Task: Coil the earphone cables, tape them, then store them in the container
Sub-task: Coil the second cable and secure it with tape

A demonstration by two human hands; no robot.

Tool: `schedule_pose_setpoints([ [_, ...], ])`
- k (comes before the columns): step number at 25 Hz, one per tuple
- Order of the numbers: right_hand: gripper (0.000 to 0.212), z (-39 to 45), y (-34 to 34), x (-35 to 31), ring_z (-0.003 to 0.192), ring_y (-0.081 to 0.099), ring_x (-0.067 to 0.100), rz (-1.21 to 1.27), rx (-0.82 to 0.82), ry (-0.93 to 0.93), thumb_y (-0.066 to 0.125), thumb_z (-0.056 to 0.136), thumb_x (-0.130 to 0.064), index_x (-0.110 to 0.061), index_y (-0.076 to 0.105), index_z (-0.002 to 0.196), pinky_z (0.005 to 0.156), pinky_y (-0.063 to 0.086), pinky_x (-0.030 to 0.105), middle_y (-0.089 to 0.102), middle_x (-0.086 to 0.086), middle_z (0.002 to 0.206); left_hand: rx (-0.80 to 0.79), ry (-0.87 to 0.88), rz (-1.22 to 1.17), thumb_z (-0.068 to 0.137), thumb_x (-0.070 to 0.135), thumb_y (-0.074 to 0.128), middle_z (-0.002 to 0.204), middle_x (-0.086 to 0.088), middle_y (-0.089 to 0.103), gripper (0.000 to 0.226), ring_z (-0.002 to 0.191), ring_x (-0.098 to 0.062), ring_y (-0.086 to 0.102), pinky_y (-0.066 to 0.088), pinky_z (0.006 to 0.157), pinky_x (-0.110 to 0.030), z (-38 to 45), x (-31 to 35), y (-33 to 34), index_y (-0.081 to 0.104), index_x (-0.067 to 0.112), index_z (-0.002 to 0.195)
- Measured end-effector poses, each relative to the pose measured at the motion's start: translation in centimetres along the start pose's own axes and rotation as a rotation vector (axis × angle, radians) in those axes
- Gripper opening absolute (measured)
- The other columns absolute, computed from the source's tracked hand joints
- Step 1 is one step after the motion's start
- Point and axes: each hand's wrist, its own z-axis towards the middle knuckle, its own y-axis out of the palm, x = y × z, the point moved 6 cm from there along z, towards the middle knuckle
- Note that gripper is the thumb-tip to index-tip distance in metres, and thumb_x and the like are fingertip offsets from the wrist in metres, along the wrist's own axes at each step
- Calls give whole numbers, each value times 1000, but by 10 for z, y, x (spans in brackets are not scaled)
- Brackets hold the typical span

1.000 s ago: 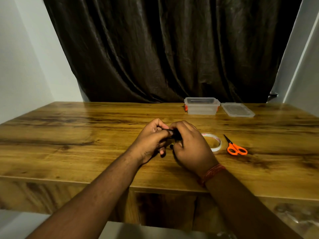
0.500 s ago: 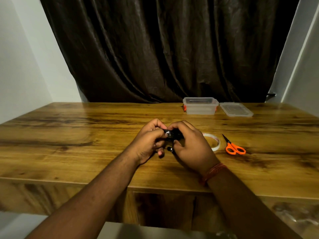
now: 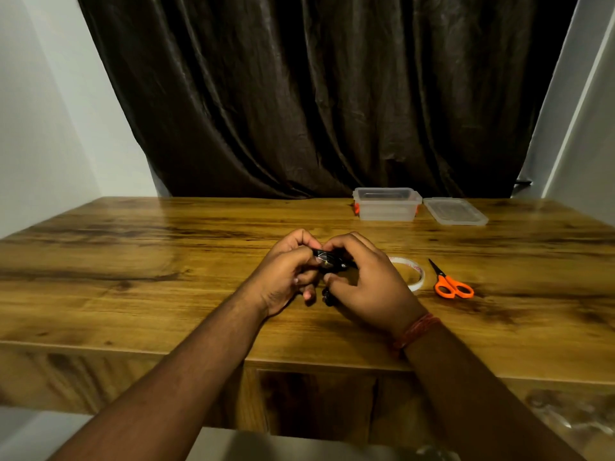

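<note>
A: Where do we have the earphone cable bundle [image 3: 329,262] at this moment?

B: We hold it between both hands, raised just over the wooden surface [image 3: 166,261], near the front middle. Our left hand [image 3: 286,274] has its fingers [image 3: 301,280] curled narrow around the left end of the black bundle. Our right hand [image 3: 369,287] pinches the right end, its fingers [image 3: 336,242] bent over the top.

A: Can we see any tape on the bundle?

B: We see a shiny patch across the black coil that looks like clear tape, though it is too small for us to be sure. A dark end of the earphones [image 3: 328,298] hangs below the bundle, near the lower fingers of our right hand.

A: And the other things?

B: The tape roll [image 3: 416,277] lies flat just right of our right hand, partly hidden behind it. The orange-handled scissors [image 3: 449,282] lie near the roll, further right, blades closed and pointing away from us. The clear plastic container [image 3: 386,206] stands open at the far edge, before the dark curtain [image 3: 316,94]. Its lid [image 3: 454,211] lies flat just beside it on the right. We wear a red thread band [image 3: 416,331] on our right wrist.
</note>
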Motion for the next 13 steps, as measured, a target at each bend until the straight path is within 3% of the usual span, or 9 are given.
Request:
schedule_pose_setpoints([
  [2,36,1,4,1,97,49,0,-70,-8,-6,71,81,-14,-19,57,113,80,37,4,51,-11,108,-2,-10,-2,73,7,47,46,4,34,17,33,-6,25,33,38,-21,0,-1,0,48,15,88],
  [6,31,3,0,2,94,47,0,-101,59,-30,61,81,2,-15,59,107,78,35,3,52,-10,103,-58,-30,-14,74,4,46,43,6,32,17,33,-5,23,36,38,-20,0,-2,5,47,15,88],
  [10,28,3,-2,0,92,50,5,-113,82,-53,58,82,3,-15,60,103,77,41,14,55,-8,101,-95,-39,-91,75,7,49,56,-1,49,15,34,-5,24,38,38,-20,-1,-2,7,48,14,88],
  [13,29,3,-2,-1,91,52,8,-117,80,-84,58,82,4,-16,59,103,77,43,21,56,-5,100,-104,-26,-73,84,16,59,59,0,49,13,34,-5,24,37,37,-20,-1,-1,8,47,16,86],
])
